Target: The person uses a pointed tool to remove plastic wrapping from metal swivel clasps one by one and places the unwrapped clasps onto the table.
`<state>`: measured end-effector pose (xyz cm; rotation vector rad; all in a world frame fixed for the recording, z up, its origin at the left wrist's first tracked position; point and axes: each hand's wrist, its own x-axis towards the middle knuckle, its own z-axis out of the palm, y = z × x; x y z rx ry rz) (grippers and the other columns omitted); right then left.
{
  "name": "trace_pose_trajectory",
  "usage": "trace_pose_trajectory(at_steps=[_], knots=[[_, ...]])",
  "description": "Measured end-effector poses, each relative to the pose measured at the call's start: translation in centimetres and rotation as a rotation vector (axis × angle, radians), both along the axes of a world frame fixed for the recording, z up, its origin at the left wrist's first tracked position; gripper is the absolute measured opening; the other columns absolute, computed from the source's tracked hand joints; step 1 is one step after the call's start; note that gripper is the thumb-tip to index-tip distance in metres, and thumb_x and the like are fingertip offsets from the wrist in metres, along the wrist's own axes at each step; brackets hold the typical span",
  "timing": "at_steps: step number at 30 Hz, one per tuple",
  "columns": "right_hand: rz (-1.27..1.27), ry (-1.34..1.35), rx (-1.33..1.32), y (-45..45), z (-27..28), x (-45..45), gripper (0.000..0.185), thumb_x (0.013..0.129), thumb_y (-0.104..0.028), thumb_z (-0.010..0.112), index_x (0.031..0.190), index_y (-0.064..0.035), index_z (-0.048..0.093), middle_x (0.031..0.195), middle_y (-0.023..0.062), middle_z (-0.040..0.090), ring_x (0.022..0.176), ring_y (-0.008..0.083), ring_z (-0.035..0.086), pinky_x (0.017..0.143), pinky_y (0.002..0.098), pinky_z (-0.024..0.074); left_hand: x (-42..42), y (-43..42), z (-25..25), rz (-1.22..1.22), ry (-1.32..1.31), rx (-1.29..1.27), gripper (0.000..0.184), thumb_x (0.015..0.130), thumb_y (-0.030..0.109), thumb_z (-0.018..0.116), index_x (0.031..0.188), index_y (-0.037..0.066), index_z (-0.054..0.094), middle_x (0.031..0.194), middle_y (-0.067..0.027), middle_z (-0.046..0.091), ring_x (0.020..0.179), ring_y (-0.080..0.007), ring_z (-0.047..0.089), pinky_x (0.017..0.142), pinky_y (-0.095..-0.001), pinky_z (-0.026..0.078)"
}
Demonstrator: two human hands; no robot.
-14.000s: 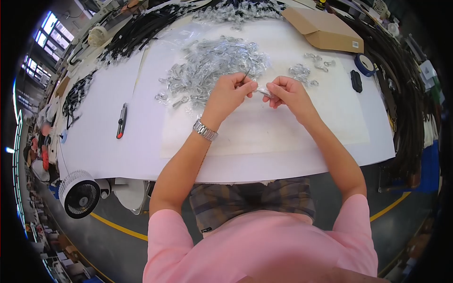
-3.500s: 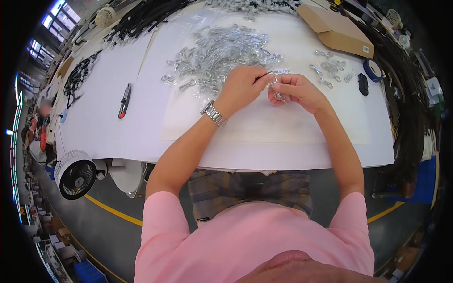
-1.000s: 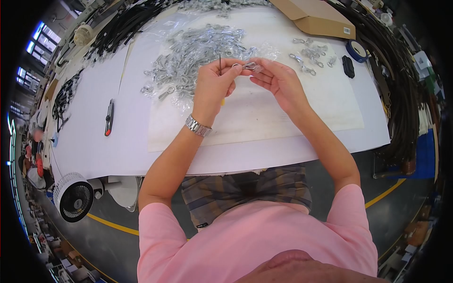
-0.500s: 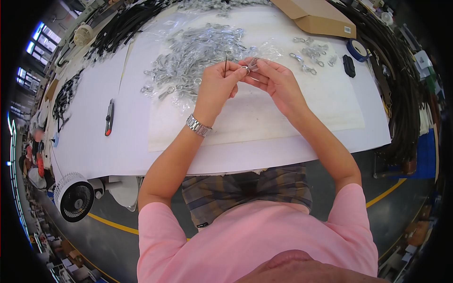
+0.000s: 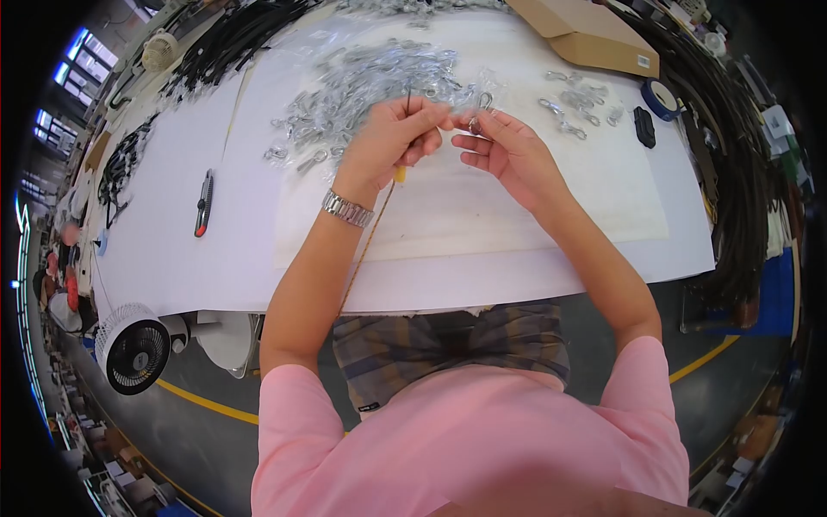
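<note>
My left hand (image 5: 392, 142) is closed around a thin dark pointed tool (image 5: 409, 100), whose tip sticks up above the fingers. A yellow piece (image 5: 400, 174) shows below the palm, with a thin brownish cord (image 5: 369, 241) hanging from it to the table's front edge. Between the thumb and fingertips of my right hand (image 5: 517, 155) is a silver metal snap hook (image 5: 484, 102); its lower part is hidden by the fingers. Both hands are close together over the white sheet. Just behind them lies a pile of snap hooks in clear plastic (image 5: 362, 82).
Several snap hooks (image 5: 573, 105) lie to the right, near a black object (image 5: 643, 127), a blue tape roll (image 5: 660, 100) and a cardboard box (image 5: 594, 39). A utility knife (image 5: 204, 202) lies left. Black straps (image 5: 228, 43) cover the back left; a fan (image 5: 138, 353) stands low left.
My left hand has drawn slightly left and turned, and the yellow piece and cord now show beneath it. The snap hook in my right hand now shows more above the fingers.
</note>
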<state>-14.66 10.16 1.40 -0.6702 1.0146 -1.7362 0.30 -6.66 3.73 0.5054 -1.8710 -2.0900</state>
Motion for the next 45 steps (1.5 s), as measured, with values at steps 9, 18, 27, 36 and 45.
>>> trace_pose_trajectory(at_steps=[9,18,27,36,45], knots=[[0.540,-0.133,0.072,-0.1,-1.3,-1.9,0.029,0.114,-0.029,0.055,0.117,-0.0041,0.069,0.102,0.0043,0.072,0.084,0.0119,0.068,0.082,0.0296,0.0588,-0.2,1.2,-0.3,-0.052,0.081,-0.028,0.020,0.102,0.021,0.076,0.102,0.002,0.071,0.075,0.0026,0.063,0.054,-0.0006,0.042,0.048,-0.0194,0.028],[-0.072,0.891,0.211,0.5,0.6,1.7,0.027,0.110,-0.027,0.062,0.111,-0.0016,0.072,0.096,0.0078,0.076,0.081,0.0148,0.072,0.073,0.0327,0.0579,-1.0,2.9,-1.0,0.189,0.105,-0.296,0.009,0.098,0.011,0.071,0.095,0.004,0.068,0.069,0.0027,0.061,0.057,-0.0022,0.049,0.050,-0.0211,0.033],[-0.192,1.179,0.160,0.0,-0.9,1.7,0.026,0.109,-0.024,0.058,0.100,-0.0014,0.067,0.075,0.0070,0.066,0.064,0.0164,0.062,0.063,0.0345,0.0527,-0.9,2.1,-1.3,0.113,0.080,-0.342,0.017,0.105,0.017,0.060,0.104,0.004,0.072,0.067,0.0023,0.061,0.056,-0.0031,0.048,0.053,-0.0216,0.037],[0.084,0.472,0.041,0.4,0.9,-0.1,0.030,0.112,-0.029,0.056,0.100,-0.0037,0.066,0.078,-0.0042,0.051,0.064,0.0060,0.050,0.060,0.0249,0.0474,-0.5,-0.7,-1.6,0.052,-0.038,-0.329,0.029,0.110,0.021,0.057,0.118,-0.001,0.074,0.090,-0.0021,0.073,0.069,-0.0074,0.048,0.060,-0.0235,0.041],[0.034,0.530,0.128,0.2,0.3,-0.4,0.029,0.111,-0.028,0.057,0.093,-0.0066,0.063,0.078,-0.0042,0.052,0.065,0.0055,0.050,0.059,0.0252,0.0466,0.6,1.9,1.9,-0.253,-0.001,-0.604,0.039,0.111,0.016,0.051,0.144,0.003,0.066,0.087,-0.0017,0.076,0.069,-0.0077,0.052,0.064,-0.0240,0.047]])
